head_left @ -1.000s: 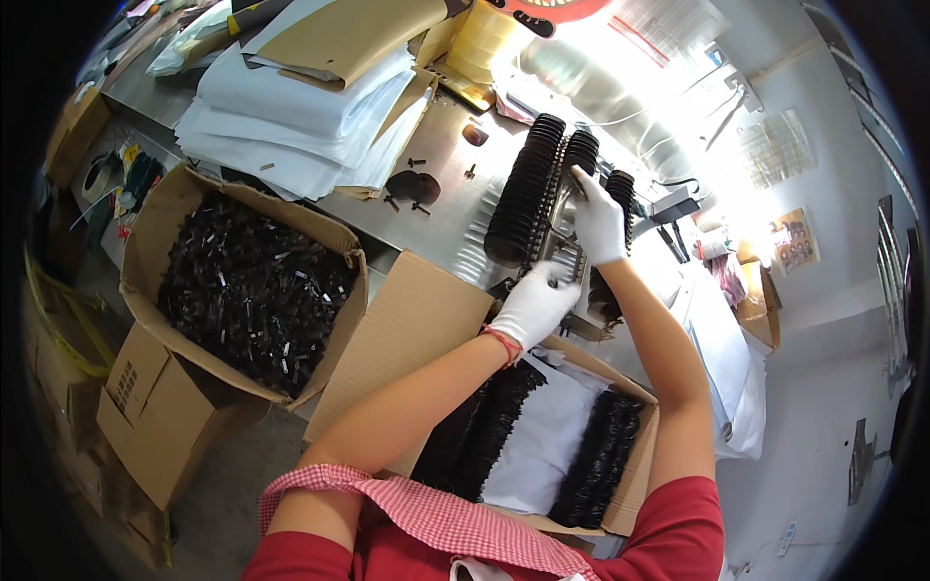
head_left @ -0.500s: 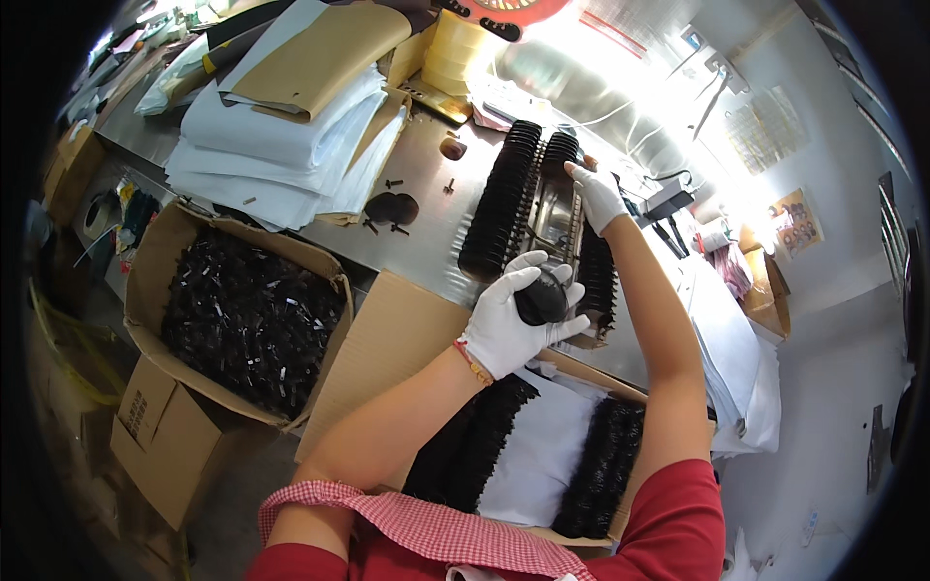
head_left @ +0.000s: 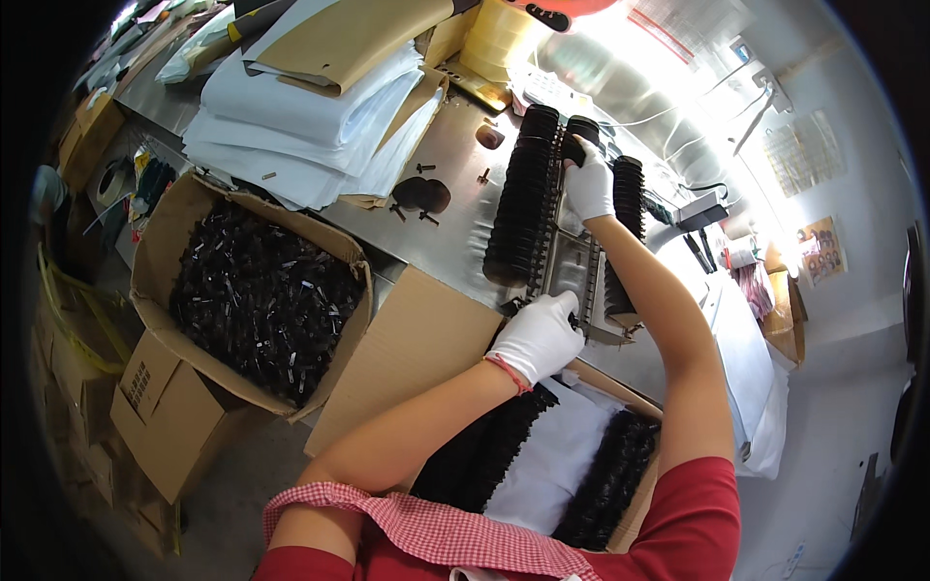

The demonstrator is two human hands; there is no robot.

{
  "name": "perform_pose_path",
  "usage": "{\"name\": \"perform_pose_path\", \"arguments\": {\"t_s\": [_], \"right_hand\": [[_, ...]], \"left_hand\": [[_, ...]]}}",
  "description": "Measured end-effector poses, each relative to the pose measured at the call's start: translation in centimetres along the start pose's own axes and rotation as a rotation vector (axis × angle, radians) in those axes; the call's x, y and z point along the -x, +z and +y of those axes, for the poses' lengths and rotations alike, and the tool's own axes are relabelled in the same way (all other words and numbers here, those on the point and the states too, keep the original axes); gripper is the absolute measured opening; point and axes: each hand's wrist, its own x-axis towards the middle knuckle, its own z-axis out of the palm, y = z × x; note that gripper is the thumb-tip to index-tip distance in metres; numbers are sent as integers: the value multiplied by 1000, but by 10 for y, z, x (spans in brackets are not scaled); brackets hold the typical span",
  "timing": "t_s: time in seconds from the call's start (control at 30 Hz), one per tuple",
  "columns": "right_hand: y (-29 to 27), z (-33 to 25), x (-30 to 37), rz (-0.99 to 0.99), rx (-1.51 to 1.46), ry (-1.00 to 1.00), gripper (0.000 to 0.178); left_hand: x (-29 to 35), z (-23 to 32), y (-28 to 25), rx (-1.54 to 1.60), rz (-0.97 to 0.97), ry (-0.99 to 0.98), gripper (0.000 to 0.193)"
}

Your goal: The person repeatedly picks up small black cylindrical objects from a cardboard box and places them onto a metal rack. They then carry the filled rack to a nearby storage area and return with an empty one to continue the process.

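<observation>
A metal rack (head_left: 565, 261) with rows of dark, rounded, lens-like pieces (head_left: 523, 198) stands on the metal table. My right hand (head_left: 591, 186), in a white glove, is at its far end. Its fingers are closed on a dark rounded piece (head_left: 575, 151) above the middle of the rack. At the near end, my white-gloved left hand (head_left: 539, 339) has its fingers curled in by the rack's edge; what they hold, if anything, is hidden. Another row of dark pieces (head_left: 628, 189) runs along the rack's right side.
An open carton (head_left: 155, 300) of small dark shiny parts stands at left. Below my hands, a box holds dark rows and white sheets (head_left: 552, 450). Loose brown lenses (head_left: 422, 196) and screws lie left of the rack, beside stacked white paper (head_left: 281, 136).
My left hand held a dark rounded piece in its spread fingers; it has turned over and curled at the rack's near end. My right hand now grips a dark piece. The view has shifted.
</observation>
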Motion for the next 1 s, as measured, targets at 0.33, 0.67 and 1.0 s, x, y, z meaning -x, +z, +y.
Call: {"name": "perform_pose_path", "arguments": {"t_s": [0.33,0.67,1.0], "right_hand": [[-102,-60,39,-92,-285,131,41],[-109,-24,53,-286,-409,137,51],[32,64,-63,-6,-830,346,31]], "left_hand": [[0,19,-11,1236,9,-258,46],[5,32,-6,1123,68,-309,27],[11,-17,20,97,250,190,30]]}}
